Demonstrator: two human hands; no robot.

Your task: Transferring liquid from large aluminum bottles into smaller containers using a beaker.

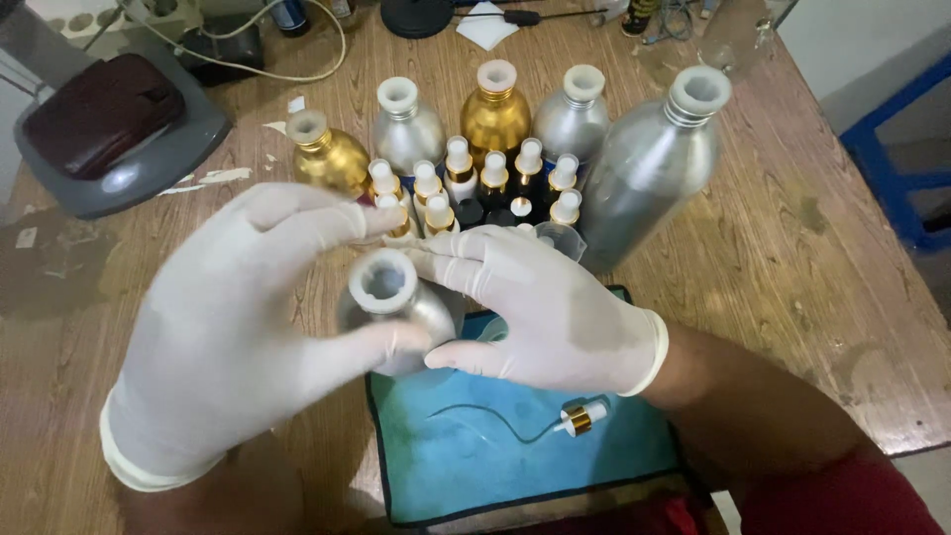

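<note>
Both my hands wear white gloves and close around a small silver metal bottle (391, 297) with a white open neck, held above a teal cloth mat (475, 446). My left hand (238, 327) wraps its left side, thumb under the neck. My right hand (545, 312) grips the right side. A gold-collared spray pump with a thin tube (580, 418) lies on the mat near my right wrist.
Behind stand silver bottles (406, 124) and gold bottles (495, 109), a large tilted silver bottle (654, 163), and several small spray vials (490, 178). A grey device with a dark red pad (104, 124) sits far left. The wooden table (792, 258) ends at right by a blue frame (892, 159).
</note>
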